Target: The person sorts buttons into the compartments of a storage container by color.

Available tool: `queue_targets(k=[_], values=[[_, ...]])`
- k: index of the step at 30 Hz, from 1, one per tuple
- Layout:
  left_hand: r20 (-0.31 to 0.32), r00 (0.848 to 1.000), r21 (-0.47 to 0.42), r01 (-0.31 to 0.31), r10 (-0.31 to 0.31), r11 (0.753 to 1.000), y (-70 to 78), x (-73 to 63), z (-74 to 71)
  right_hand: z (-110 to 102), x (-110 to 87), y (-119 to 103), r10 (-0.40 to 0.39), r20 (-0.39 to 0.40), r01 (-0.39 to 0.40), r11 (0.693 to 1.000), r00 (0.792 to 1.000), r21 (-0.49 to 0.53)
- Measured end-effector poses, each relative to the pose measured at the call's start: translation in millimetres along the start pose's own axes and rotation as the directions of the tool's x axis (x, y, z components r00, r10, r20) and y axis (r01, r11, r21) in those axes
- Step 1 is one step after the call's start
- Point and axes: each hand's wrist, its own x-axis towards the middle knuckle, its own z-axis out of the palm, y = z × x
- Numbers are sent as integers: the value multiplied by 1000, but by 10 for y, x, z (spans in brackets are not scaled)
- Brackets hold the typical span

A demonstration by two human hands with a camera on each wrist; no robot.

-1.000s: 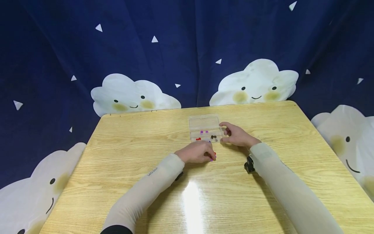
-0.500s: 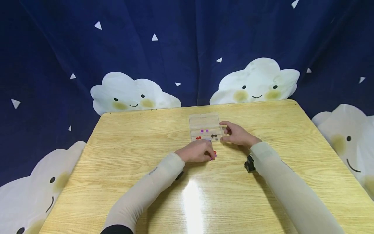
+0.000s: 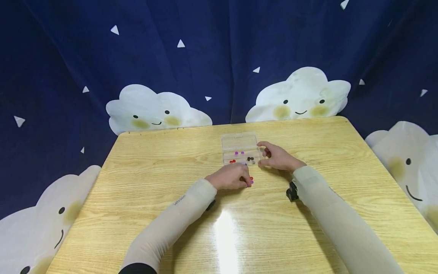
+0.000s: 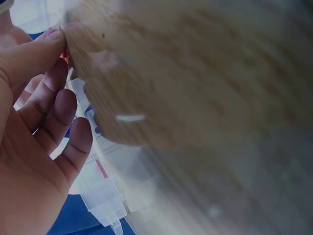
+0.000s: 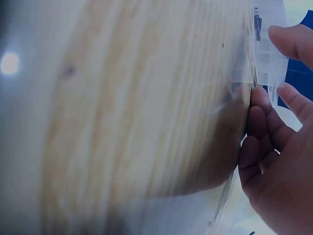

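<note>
My left hand (image 3: pixel 230 177) is low over the table in front of a clear plastic box (image 3: pixel 238 140), its thumb and forefinger pinching at a small purple bead-like piece (image 4: pixel 53 33). The other fingers are loosely bent in the left wrist view. Just beyond the fingertips lie a red piece (image 3: pixel 251 178) and another purple piece (image 3: pixel 252 182). The box stands with its lid swung back. My right hand (image 3: pixel 280 157) holds the box's right side, forefinger near the hinge and thumb at the front corner; its remaining fingers rest low beside the box in the right wrist view.
Inside the box's compartments sit purple pieces (image 3: pixel 239 153), red pieces (image 3: pixel 232 161) and dark pieces (image 3: pixel 250 158). The wooden table (image 3: pixel 164 163) extends on every side, with a dark blue cloud-patterned curtain (image 3: pixel 219 57) behind its far edge.
The left fingertips have shifted very slightly leftward over the small pieces. The right hand and the box keep their places; the head view has tilted a little.
</note>
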Motion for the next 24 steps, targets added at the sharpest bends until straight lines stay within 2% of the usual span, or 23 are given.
queue_targets(k=[15, 24], values=[[-18, 1000, 8, -6, 6, 1000, -20, -16, 23, -4, 6, -10, -15, 4, 16, 999, 1000, -33], [-50, 999, -9, 14, -15, 1000, -34, -51, -25, 1, 8, 1, -9, -2, 9, 1000, 1000, -28]])
